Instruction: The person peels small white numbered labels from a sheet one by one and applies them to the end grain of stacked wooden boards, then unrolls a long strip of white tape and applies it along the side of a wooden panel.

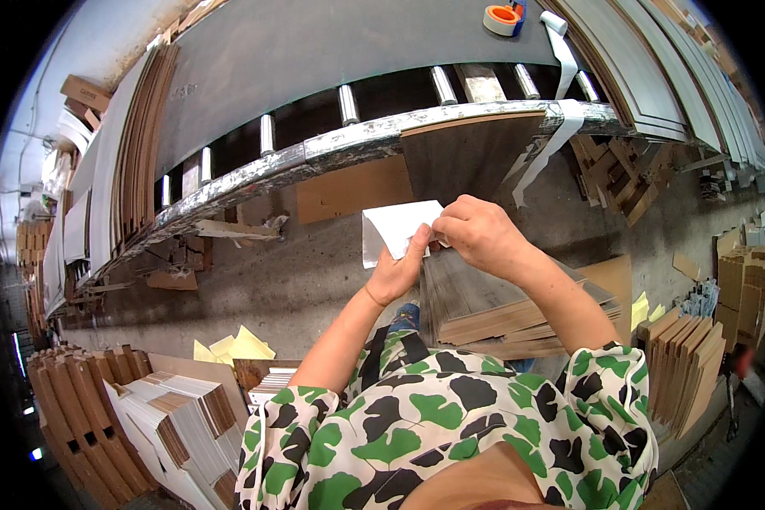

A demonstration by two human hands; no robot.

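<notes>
A small folded white sheet (406, 223), apparently paper, is held up in front of my body. My left hand (398, 270) grips it from below, thumb lying against its face. My right hand (478, 228) pinches its right edge, fingers closed and curled. The two hands nearly touch. Whether the sheet is a single piece or several layers, I cannot tell. Beneath my right forearm lies a stack of dark-faced wooden panels (493, 297). Beyond my hands a brown board (476, 157) leans against the metal edge of a roller conveyor (314, 146).
A large dark grey panel (331, 42) rests on the conveyor, with a tape roll (503, 19) on it. A white strip (561, 136) hangs over the conveyor's edge. Panels stand upright at left (123, 144) and right (637, 72). White boards (174, 416) stand at lower left.
</notes>
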